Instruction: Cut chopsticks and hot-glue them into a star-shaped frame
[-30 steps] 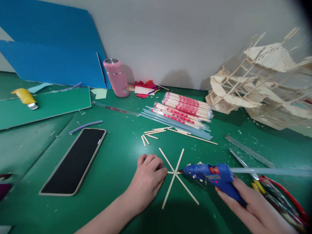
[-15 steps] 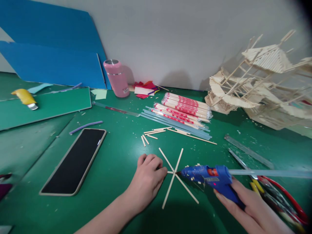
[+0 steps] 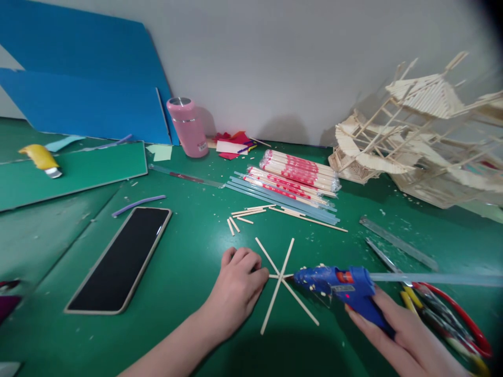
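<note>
Several thin wooden sticks (image 3: pixel 270 309) lie crossed in a star on the green table. My left hand (image 3: pixel 241 285) rests on the table to the left of the crossing, its fingers curled and pinched on the end of the stick (image 3: pixel 274 276) that points left. My right hand (image 3: pixel 396 330) grips a blue hot glue gun (image 3: pixel 334 280) by its handle. A clear glue stick (image 3: pixel 428 279) sticks out of the gun's back. The gun's nozzle is just right of the crossing, close over the right-pointing stick.
Short cut sticks (image 3: pixel 239 217) lie behind the star, before packed stick bundles (image 3: pixel 294 175) and glue sticks (image 3: pixel 283 199). A phone (image 3: pixel 121 262) is at left. Pliers (image 3: pixel 448 314) and a clear strip (image 3: pixel 396 243) lie right; a stick-built model (image 3: pixel 428 97) and pink flask (image 3: pixel 188 128) stand behind.
The glue gun's nozzle has drawn slightly right from the crossing, so more of the right-pointing stick shows. My left hand stays in place.
</note>
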Tool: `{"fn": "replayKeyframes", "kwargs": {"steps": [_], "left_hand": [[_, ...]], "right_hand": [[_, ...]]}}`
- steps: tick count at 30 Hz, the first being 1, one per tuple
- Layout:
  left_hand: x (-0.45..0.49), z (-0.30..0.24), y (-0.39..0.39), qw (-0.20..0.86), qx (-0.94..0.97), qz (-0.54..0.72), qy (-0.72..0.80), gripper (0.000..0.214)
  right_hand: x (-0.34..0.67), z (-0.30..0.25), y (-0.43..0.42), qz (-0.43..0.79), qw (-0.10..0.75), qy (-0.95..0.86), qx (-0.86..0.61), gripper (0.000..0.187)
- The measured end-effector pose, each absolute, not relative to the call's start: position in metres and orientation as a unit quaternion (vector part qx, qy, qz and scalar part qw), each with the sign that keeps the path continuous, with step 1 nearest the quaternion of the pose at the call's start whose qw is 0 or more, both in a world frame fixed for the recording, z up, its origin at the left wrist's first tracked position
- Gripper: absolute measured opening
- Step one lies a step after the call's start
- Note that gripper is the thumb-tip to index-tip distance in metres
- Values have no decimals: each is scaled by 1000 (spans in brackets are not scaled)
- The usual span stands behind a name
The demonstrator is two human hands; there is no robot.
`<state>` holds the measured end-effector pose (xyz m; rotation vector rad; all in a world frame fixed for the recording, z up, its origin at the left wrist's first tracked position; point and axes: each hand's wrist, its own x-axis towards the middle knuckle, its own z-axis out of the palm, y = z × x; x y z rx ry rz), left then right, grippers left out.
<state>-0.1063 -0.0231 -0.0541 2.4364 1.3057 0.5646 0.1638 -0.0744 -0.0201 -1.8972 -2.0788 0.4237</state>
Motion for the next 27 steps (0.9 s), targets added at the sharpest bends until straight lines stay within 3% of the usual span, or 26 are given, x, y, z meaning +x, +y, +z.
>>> {"fn": "replayKeyframes", "kwargs": {"steps": [7, 27], "left_hand": [[-107, -54, -23, 158, 851, 201, 459, 23], [-106, -53, -23, 157, 853, 201, 455, 23]], "right_hand": [[173, -21, -67, 152, 119, -777, -600, 41], [153, -18, -74, 188, 165, -710, -659, 42]]}}
